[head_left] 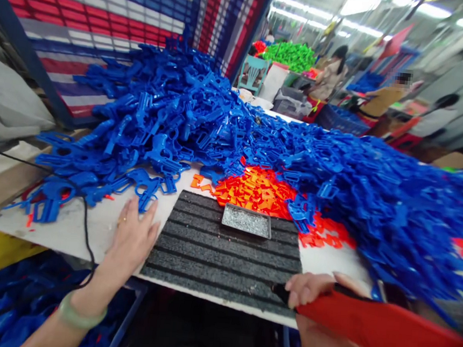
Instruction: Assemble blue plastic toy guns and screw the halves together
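My left hand (133, 238) lies on the white tabletop with its fingers spread. Its fingertips reach the lower end of a blue plastic toy gun part (146, 185); I see no grip on it. My right hand (310, 289) is wrapped round a red electric screwdriver (380, 321), whose black nose points left over the ribbed dark grey mat (215, 264). At the mat's back edge sits a small tray (246, 232) filled with tiny silver pieces that look like screws. Behind it is a pile of small orange plastic parts (258, 189).
Blue toy gun parts form a big heap (189, 105) at the back left and another heap (380, 186) along the right. A black cord (86, 225) hangs over the left table edge. Below stands a bin (132, 310) with more blue parts. Several people sit farther back.
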A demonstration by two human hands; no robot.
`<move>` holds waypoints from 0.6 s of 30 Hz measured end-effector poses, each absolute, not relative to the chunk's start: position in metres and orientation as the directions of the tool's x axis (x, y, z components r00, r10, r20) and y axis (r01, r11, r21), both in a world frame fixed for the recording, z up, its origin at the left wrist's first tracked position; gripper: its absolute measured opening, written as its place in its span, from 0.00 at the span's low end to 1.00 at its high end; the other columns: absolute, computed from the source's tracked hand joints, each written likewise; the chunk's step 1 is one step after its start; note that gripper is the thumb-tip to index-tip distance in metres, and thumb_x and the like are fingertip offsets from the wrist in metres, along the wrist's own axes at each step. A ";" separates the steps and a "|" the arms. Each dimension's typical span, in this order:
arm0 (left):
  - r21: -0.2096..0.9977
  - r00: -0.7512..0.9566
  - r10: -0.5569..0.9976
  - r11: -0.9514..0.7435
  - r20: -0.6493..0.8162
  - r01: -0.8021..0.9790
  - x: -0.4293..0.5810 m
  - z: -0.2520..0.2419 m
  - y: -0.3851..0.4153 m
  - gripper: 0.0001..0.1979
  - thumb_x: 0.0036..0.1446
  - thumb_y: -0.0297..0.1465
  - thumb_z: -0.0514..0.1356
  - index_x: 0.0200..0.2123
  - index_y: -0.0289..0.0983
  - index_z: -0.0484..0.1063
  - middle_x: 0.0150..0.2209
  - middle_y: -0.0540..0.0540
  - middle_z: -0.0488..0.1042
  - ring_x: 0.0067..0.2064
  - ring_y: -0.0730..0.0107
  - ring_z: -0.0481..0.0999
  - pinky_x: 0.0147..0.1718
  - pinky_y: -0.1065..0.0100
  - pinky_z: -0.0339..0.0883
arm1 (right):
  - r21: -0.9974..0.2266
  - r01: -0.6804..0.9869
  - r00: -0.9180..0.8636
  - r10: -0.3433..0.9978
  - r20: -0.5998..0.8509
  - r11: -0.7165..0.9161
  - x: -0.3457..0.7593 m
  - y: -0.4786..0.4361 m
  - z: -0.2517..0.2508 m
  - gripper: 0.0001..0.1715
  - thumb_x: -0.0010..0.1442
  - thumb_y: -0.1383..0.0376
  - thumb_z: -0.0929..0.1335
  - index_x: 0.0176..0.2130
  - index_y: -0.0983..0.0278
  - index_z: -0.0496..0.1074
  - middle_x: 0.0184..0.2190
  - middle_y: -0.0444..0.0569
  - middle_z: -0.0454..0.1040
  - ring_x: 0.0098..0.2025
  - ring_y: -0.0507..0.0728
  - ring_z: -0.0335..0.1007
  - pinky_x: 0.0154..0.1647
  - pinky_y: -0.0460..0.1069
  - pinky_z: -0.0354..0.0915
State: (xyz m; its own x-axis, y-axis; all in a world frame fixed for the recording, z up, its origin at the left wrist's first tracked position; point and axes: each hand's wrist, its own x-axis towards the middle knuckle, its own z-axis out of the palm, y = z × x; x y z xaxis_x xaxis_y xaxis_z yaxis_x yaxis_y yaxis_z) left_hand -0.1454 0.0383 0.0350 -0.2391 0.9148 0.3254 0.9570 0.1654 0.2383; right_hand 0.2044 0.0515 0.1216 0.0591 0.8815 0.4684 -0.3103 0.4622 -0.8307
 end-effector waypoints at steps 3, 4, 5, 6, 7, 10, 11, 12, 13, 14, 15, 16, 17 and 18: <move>0.123 -0.340 0.876 0.317 0.341 0.940 -0.167 0.029 0.071 0.24 0.63 0.33 0.49 0.60 0.33 0.63 0.58 0.30 0.62 0.58 0.42 0.64 0.54 0.48 0.60 | -0.860 -0.372 -0.024 0.922 0.386 0.351 0.221 0.063 0.115 0.27 0.63 0.44 0.55 0.45 0.53 0.73 0.23 0.44 0.68 0.23 0.54 0.66 0.25 0.52 0.64; 0.111 -0.351 0.876 0.333 0.332 0.936 -0.172 0.028 0.075 0.23 0.63 0.31 0.49 0.60 0.34 0.64 0.55 0.31 0.65 0.55 0.44 0.67 0.52 0.50 0.62 | -0.874 -0.385 -0.044 0.940 0.338 0.296 0.226 0.069 0.110 0.27 0.63 0.43 0.55 0.43 0.51 0.74 0.22 0.44 0.68 0.23 0.54 0.65 0.25 0.51 0.64; 0.119 -0.354 0.876 0.333 0.328 0.935 -0.175 0.029 0.076 0.22 0.63 0.30 0.48 0.59 0.34 0.66 0.52 0.32 0.67 0.53 0.47 0.69 0.52 0.51 0.63 | -0.891 -0.391 -0.066 0.959 0.276 0.229 0.229 0.076 0.104 0.28 0.62 0.41 0.55 0.42 0.49 0.75 0.22 0.44 0.68 0.23 0.54 0.66 0.25 0.51 0.64; 0.140 -0.351 0.873 0.322 0.338 0.936 -0.175 0.031 0.075 0.22 0.63 0.30 0.48 0.57 0.35 0.68 0.50 0.34 0.69 0.51 0.49 0.70 0.52 0.52 0.63 | -0.910 -0.386 -0.098 0.975 0.201 0.149 0.230 0.084 0.097 0.29 0.60 0.38 0.56 0.40 0.49 0.75 0.23 0.45 0.69 0.25 0.55 0.67 0.26 0.52 0.66; 0.172 -0.344 0.864 0.301 0.367 0.938 -0.170 0.034 0.072 0.21 0.63 0.30 0.48 0.56 0.35 0.70 0.49 0.35 0.69 0.50 0.51 0.70 0.51 0.53 0.63 | -0.927 -0.370 -0.135 0.984 0.118 0.061 0.230 0.091 0.091 0.30 0.58 0.36 0.58 0.38 0.50 0.76 0.25 0.46 0.71 0.26 0.56 0.69 0.27 0.53 0.67; 0.282 -0.285 0.820 0.158 0.496 0.946 -0.132 0.048 0.056 0.19 0.64 0.33 0.49 0.52 0.35 0.72 0.50 0.37 0.68 0.47 0.56 0.71 0.50 0.56 0.66 | -0.935 -0.264 -0.298 0.942 -0.153 -0.236 0.213 0.102 0.075 0.24 0.55 0.42 0.68 0.37 0.57 0.77 0.31 0.50 0.76 0.32 0.57 0.73 0.36 0.55 0.70; 0.304 -0.236 0.822 0.081 0.518 0.949 -0.113 0.053 0.049 0.18 0.65 0.34 0.50 0.53 0.35 0.72 0.50 0.37 0.68 0.46 0.57 0.71 0.50 0.57 0.67 | -0.923 -0.217 -0.368 0.902 -0.226 -0.319 0.205 0.102 0.071 0.22 0.55 0.45 0.69 0.38 0.58 0.77 0.34 0.51 0.78 0.35 0.58 0.74 0.40 0.56 0.70; 0.307 -0.167 0.838 -0.001 0.520 0.952 -0.093 0.056 0.041 0.18 0.65 0.34 0.51 0.53 0.35 0.71 0.49 0.37 0.68 0.47 0.58 0.71 0.50 0.57 0.67 | -0.909 -0.167 -0.439 0.855 -0.278 -0.381 0.197 0.101 0.069 0.21 0.56 0.47 0.70 0.40 0.60 0.77 0.38 0.52 0.78 0.38 0.58 0.75 0.43 0.56 0.69; 0.309 -0.096 0.853 -0.079 0.514 0.948 -0.073 0.058 0.033 0.17 0.65 0.33 0.51 0.53 0.35 0.71 0.47 0.37 0.69 0.47 0.57 0.71 0.49 0.57 0.68 | -0.902 -0.114 -0.500 0.808 -0.311 -0.418 0.189 0.099 0.068 0.22 0.57 0.49 0.70 0.43 0.61 0.76 0.41 0.54 0.78 0.41 0.58 0.76 0.46 0.56 0.69; 0.316 -0.015 0.878 -0.156 0.478 0.936 -0.054 0.059 0.025 0.17 0.65 0.33 0.51 0.53 0.36 0.70 0.46 0.38 0.70 0.47 0.58 0.71 0.49 0.58 0.69 | -0.901 -0.055 -0.544 0.770 -0.333 -0.429 0.182 0.097 0.068 0.22 0.58 0.50 0.69 0.45 0.61 0.76 0.44 0.54 0.78 0.43 0.59 0.76 0.47 0.56 0.69; 0.327 0.057 0.900 -0.215 0.432 0.920 -0.036 0.058 0.019 0.16 0.65 0.32 0.51 0.53 0.36 0.70 0.46 0.39 0.70 0.47 0.59 0.72 0.48 0.60 0.70 | -0.909 0.008 -0.567 0.747 -0.347 -0.416 0.177 0.096 0.069 0.22 0.59 0.50 0.69 0.46 0.62 0.75 0.45 0.54 0.78 0.44 0.59 0.76 0.48 0.55 0.69; 0.344 0.100 0.915 -0.247 0.392 0.906 -0.022 0.057 0.013 0.16 0.65 0.32 0.52 0.53 0.36 0.70 0.46 0.39 0.70 0.47 0.59 0.72 0.45 0.61 0.71 | -0.923 0.070 -0.567 0.746 -0.349 -0.379 0.175 0.096 0.070 0.21 0.59 0.51 0.69 0.46 0.61 0.75 0.45 0.53 0.78 0.44 0.58 0.76 0.47 0.55 0.69; 0.366 0.141 0.927 -0.273 0.348 0.890 -0.010 0.056 0.009 0.17 0.64 0.34 0.53 0.54 0.35 0.69 0.47 0.38 0.70 0.46 0.59 0.73 0.43 0.62 0.72 | -0.938 0.126 -0.549 0.765 -0.337 -0.322 0.174 0.097 0.071 0.21 0.59 0.51 0.69 0.46 0.61 0.75 0.43 0.52 0.78 0.43 0.57 0.76 0.46 0.54 0.70; 0.384 0.177 0.933 -0.296 0.314 0.875 -0.003 0.055 0.007 0.18 0.63 0.35 0.54 0.54 0.35 0.69 0.48 0.38 0.70 0.46 0.58 0.73 0.42 0.62 0.73 | -0.951 0.177 -0.518 0.798 -0.309 -0.253 0.176 0.101 0.072 0.21 0.59 0.51 0.68 0.46 0.61 0.75 0.42 0.51 0.79 0.41 0.57 0.77 0.45 0.53 0.70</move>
